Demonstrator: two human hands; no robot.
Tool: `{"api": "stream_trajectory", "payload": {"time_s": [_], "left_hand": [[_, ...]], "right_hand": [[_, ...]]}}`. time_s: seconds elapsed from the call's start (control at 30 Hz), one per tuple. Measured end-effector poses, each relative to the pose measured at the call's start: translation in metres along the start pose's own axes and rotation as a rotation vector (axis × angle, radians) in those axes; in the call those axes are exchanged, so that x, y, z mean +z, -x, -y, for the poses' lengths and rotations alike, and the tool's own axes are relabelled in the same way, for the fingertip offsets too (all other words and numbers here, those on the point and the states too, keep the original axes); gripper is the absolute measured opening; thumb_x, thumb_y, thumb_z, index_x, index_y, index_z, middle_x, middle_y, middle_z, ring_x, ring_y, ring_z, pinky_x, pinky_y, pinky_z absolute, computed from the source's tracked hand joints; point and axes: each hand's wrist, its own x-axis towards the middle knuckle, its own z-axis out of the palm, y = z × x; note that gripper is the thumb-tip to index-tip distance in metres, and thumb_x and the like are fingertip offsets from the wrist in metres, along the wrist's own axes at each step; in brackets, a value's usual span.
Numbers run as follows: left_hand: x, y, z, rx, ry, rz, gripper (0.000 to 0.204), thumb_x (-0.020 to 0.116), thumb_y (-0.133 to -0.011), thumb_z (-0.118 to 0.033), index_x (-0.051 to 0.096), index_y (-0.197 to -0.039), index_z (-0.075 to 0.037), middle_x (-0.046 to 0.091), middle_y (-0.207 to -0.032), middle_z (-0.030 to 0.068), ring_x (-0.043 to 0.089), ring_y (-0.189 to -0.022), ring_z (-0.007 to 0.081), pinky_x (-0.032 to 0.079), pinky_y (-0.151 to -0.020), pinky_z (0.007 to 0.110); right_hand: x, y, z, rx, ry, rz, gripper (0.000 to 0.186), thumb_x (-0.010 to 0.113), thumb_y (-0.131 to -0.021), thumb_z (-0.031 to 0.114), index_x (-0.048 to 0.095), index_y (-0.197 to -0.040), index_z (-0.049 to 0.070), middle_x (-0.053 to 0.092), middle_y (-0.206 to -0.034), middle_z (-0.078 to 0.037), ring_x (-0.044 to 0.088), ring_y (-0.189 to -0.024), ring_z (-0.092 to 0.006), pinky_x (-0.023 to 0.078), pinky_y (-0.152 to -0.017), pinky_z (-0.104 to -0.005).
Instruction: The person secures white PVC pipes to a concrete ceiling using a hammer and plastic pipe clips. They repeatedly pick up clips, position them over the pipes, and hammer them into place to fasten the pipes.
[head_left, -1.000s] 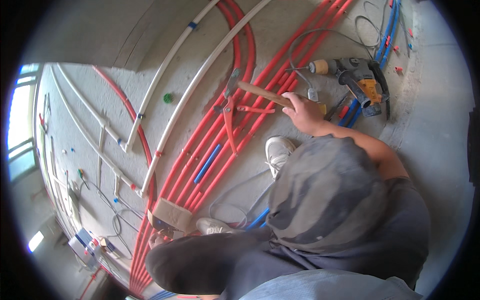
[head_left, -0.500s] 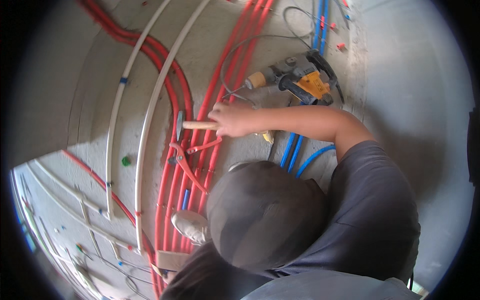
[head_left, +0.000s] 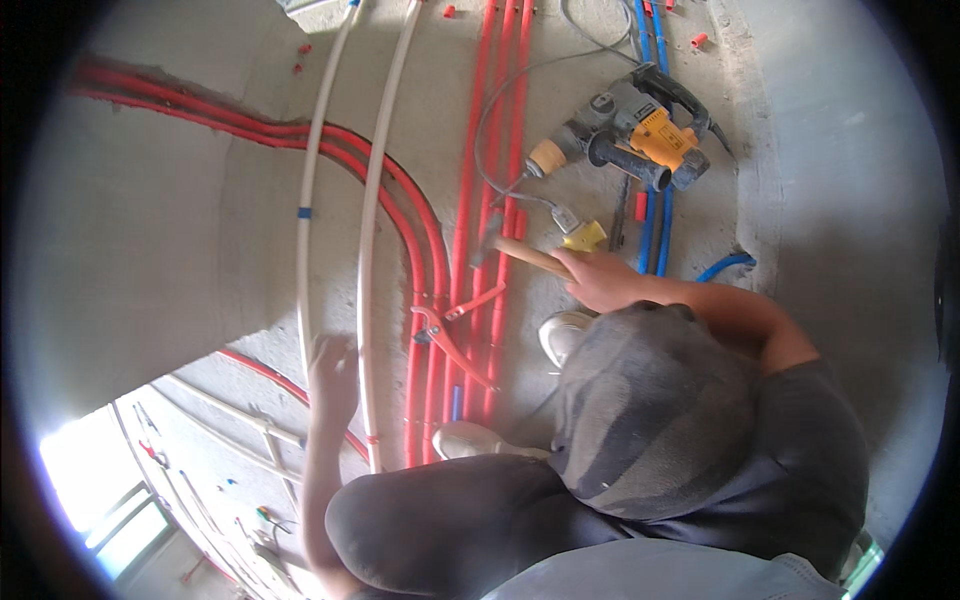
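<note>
R fingers (head_left: 574,264) wrapped rnd hammer (head_left: 532,256); L fingers (head_left: 330,354) blurred, can't tell; red tool (head_left: 458,351) across pipes (head_left: 498,100), drill (head_left: 640,130) nr.

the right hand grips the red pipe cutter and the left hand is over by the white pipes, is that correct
Not quite: in the head view, the right hand grips a wooden-handled hammer, while the red pipe cutter lies across the red pipes. The left hand is over by the white pipes.

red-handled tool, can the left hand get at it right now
Probably yes: the red-handled tool lies uncovered on the red pipes; just a white pipe runs between it and the left hand.
</note>
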Motion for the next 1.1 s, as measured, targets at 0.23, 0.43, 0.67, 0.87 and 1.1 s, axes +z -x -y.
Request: {"api": "stream_trajectory", "payload": {"time_s": [0.23, 0.43, 0.67, 0.87, 1.1], "left_hand": [[0.048, -0.217, -0.062, 0.565, -0.334, 0.496, 0.025, 0.070, -0.097, -0.020, 0.072, -0.112, -0.001, 0.068, -0.115, 0.0226, 0.066, -0.110, 0.0419, 0.053, -0.097, 0.052], [0.195, -0.327, -0.020, 0.555, -0.474, -0.105, 0.035, 0.069, -0.091, -0.023, 0.077, -0.124, -0.013, 0.068, -0.126, 0.0137, 0.060, -0.127, 0.0378, 0.049, -0.109, 0.052], [0.234, -0.311, -0.060, 0.157, -0.273, -0.202, 0.055, 0.055, -0.107, -0.036, 0.053, -0.157, -0.014, 0.048, -0.164, 0.0124, 0.041, -0.154, 0.0349, 0.031, -0.127, 0.055], [0.226, -0.321, -0.062, 0.161, -0.196, -0.100, 0.057, 0.058, -0.107, -0.036, 0.051, -0.157, -0.010, 0.044, -0.167, 0.0143, 0.037, -0.158, 0.0339, 0.030, -0.128, 0.055], [0.225, -0.313, -0.040, 0.131, -0.153, -0.189, 0.054, 0.061, -0.106, -0.035, 0.057, -0.151, -0.006, 0.047, -0.166, 0.0158, 0.044, -0.154, 0.0344, 0.035, -0.127, 0.054]], "right_hand": [[-0.031, -0.030, -0.011, -0.285, 0.048, -0.423, 0.054, 0.073, -0.099, 0.030, 0.055, -0.142, 0.002, 0.067, -0.132, -0.023, 0.066, -0.123, -0.0428, 0.055, -0.100, -0.0535], [-0.152, -0.253, 0.024, -0.347, 0.116, -0.692, 0.056, 0.073, -0.099, 0.027, 0.057, -0.145, -0.001, 0.058, -0.149, -0.026, 0.055, -0.139, -0.0454, 0.046, -0.117, -0.0530], [-0.262, -0.443, -0.006, -0.012, 0.170, -0.730, 0.054, 0.065, -0.097, 0.033, 0.060, -0.138, -0.002, 0.064, -0.141, -0.028, 0.063, -0.131, -0.0458, 0.052, -0.111, -0.0547], [-0.337, -0.526, -0.083, 0.028, 0.323, -0.723, 0.031, 0.066, -0.096, 0.032, 0.072, -0.114, 0.008, 0.071, -0.122, -0.025, 0.068, -0.120, -0.0450, 0.054, -0.102, -0.0546], [-0.307, -0.618, 0.081, -0.453, 0.165, -0.872, 0.027, 0.073, -0.093, 0.026, 0.075, -0.108, 0.003, 0.073, -0.104, -0.022, 0.070, -0.102, -0.0396, 0.055, -0.092, -0.0468]]}}
